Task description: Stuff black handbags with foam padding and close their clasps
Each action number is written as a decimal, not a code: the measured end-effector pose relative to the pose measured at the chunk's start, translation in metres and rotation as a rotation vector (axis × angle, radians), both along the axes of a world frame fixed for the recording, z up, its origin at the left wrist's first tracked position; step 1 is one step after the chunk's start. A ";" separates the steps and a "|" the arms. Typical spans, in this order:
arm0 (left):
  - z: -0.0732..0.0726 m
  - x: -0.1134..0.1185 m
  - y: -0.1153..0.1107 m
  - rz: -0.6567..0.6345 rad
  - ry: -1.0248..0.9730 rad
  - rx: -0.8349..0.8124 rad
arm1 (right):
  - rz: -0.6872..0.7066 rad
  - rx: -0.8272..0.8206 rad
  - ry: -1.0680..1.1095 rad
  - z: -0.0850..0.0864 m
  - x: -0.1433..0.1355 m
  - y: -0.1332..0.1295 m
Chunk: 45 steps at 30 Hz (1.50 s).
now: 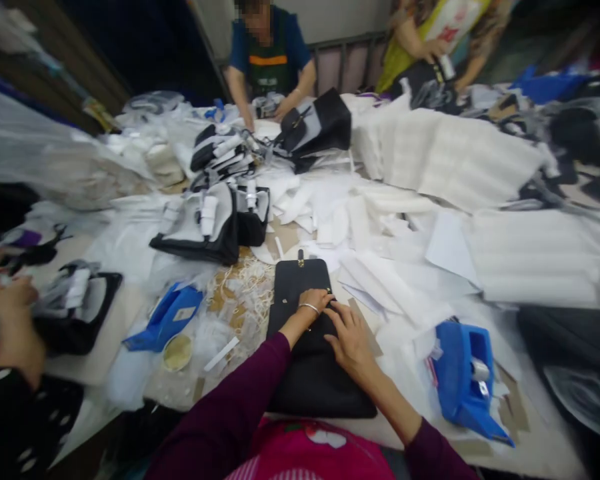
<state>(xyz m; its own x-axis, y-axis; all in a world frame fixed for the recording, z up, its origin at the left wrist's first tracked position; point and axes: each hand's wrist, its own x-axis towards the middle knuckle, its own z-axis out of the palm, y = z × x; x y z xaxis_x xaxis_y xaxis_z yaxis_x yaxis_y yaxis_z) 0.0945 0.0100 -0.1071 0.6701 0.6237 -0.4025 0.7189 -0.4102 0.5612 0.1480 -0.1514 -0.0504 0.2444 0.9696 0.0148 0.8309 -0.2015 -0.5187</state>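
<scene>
left of the right-hand blue tape dispenser (464, 373), a matte black bag (303, 373) is lying flat, its far tab (301, 258) showing a gold-toned fitting. the left hand (316, 301) and right hand (349, 333) are resting close together on the bag's dispenser-facing side; whether they are pinching it, i cannot tell.
</scene>
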 end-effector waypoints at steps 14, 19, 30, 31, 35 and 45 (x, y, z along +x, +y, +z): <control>0.010 -0.170 0.023 0.587 -0.218 -0.075 | 0.202 -0.027 -0.017 -0.046 -0.001 0.026; -0.009 -0.156 0.013 0.646 -0.272 -0.125 | 0.256 -0.067 -0.149 -0.038 -0.007 0.026; 0.010 -0.166 0.014 0.785 -0.245 -0.136 | 0.735 -0.107 -0.069 -0.046 -0.056 0.116; 0.016 -0.175 0.006 0.809 -0.255 -0.124 | 0.776 -0.116 -0.079 -0.048 -0.057 0.124; 0.048 -0.210 -0.052 0.897 -0.264 -0.202 | 0.903 -0.176 -0.125 -0.051 -0.059 0.145; 0.042 -0.225 -0.122 1.099 -0.339 -0.591 | 0.825 -0.253 -0.176 -0.052 -0.080 0.158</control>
